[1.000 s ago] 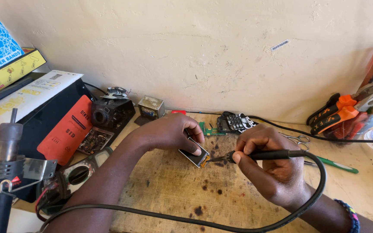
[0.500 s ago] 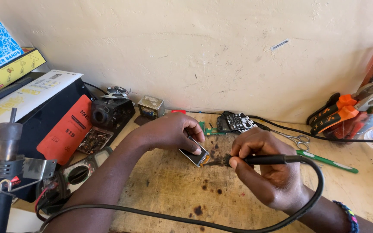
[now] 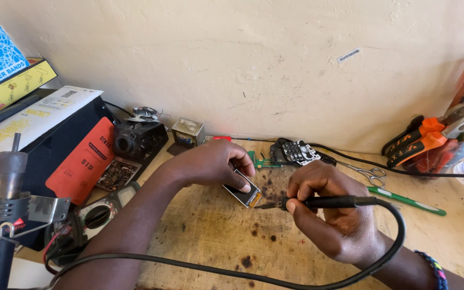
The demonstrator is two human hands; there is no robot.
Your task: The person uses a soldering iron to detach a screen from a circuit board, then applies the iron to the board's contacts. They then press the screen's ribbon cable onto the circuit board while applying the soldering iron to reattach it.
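My left hand point(image 3: 213, 162) presses a small rectangular screen module point(image 3: 241, 193) down on the scorched wooden bench point(image 3: 205, 236), thumb on its upper edge. My right hand point(image 3: 333, 217) grips a black soldering iron point(image 3: 328, 202) like a pen, its tip touching the module's lower right corner. The iron's black cord point(image 3: 275, 276) loops from the handle around my right wrist and runs left across the bench under my left forearm.
A small phone keypad part point(image 3: 296, 151) and green circuit board point(image 3: 261, 160) lie behind my hands. Scissors point(image 3: 370, 173), a green tool point(image 3: 406, 200) and orange-handled pliers point(image 3: 420, 140) sit right. A hot-air gun point(image 3: 1, 215), multimeter point(image 3: 95, 215), red packet point(image 3: 81, 160) and boxes crowd the left.
My right hand has shifted slightly left and down, bringing the iron's tip onto the module's corner. My left hand stays put on the module.
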